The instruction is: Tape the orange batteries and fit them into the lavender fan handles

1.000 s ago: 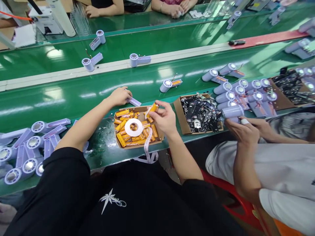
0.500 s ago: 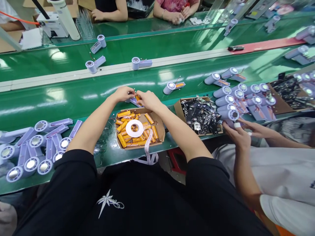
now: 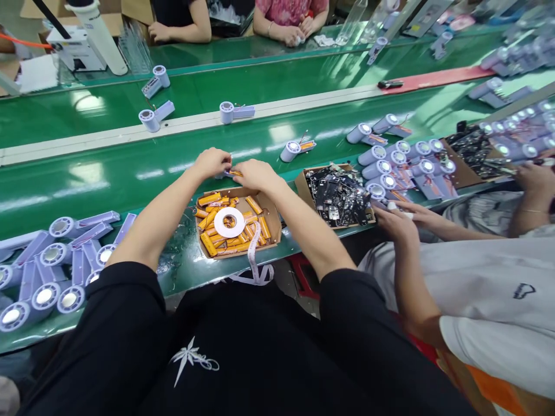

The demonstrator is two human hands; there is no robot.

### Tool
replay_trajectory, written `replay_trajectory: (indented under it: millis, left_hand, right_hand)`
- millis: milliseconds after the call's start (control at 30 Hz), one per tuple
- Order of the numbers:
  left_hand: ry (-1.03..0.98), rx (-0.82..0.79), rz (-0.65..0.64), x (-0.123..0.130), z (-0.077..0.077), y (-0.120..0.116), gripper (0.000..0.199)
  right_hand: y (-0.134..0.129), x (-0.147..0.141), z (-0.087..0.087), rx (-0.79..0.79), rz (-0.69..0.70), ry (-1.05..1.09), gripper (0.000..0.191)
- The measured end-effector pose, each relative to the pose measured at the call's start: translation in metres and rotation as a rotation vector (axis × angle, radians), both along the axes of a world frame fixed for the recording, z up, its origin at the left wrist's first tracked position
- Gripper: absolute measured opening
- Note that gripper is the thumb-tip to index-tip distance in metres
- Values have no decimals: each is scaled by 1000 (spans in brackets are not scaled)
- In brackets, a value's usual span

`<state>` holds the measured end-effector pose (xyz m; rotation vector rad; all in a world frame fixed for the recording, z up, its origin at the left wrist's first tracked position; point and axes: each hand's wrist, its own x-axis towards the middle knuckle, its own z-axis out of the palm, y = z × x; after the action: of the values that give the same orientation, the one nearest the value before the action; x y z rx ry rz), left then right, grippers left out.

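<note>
Just above the middle of the frame, the person in the black T-shirt has both hands close together over a purple casing [image 3: 222, 175], which lies at the near edge of the green belt [image 3: 113, 156]. The left hand [image 3: 213, 162] has its fingers bent and grasping the casing. The right hand [image 3: 254, 173] reaches in from the other side, its fingertips at an orange battery [image 3: 235, 173] that shows between the two hands; its knuckles hide the rest, so I cannot tell whether those fingers are gripping the battery or only pressing on it. Just below the hands, in the centre of the frame, is a cardboard box [image 3: 274, 218] of orange batteries [image 3: 208, 245], with a roll of white tape [image 3: 219, 224] lying flat on top and a loose strip [image 3: 252, 254] trailing over the box's near side. To the right of it stands a box of black circuit boards [image 3: 332, 196], and beyond that a cluster of purple fans [image 3: 376, 169]. More fans [image 3: 54, 254] are heaped at the left edge, below the belt. One lone fan [image 3: 290, 151] sits on the belt, right of the hands. At the right, a co-worker's hand [image 3: 396, 222] is close beside the circuit boards.
</note>
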<state>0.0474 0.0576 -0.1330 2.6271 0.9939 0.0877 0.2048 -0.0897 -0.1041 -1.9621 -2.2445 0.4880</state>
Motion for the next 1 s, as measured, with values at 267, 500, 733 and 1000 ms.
replay_trajectory:
  millis: [267,500,733,1000]
  left_hand:
    - [-58,80,-358,-79,40,-139,34]
    - [-23,214,-549,-122,28,-188,29]
    - [-194,224,-522,-142,26,-196,30]
    - [-425,170,-359,-174,22,-218,20]
  right_hand:
    - [-182,-26,-27,73,-235,191,30]
    - [-213,-3,-2,128,82,719,6]
    - [-230,-37,11,-163,575,919,14]
    - [-171,-22,7,-313,471,539,24]
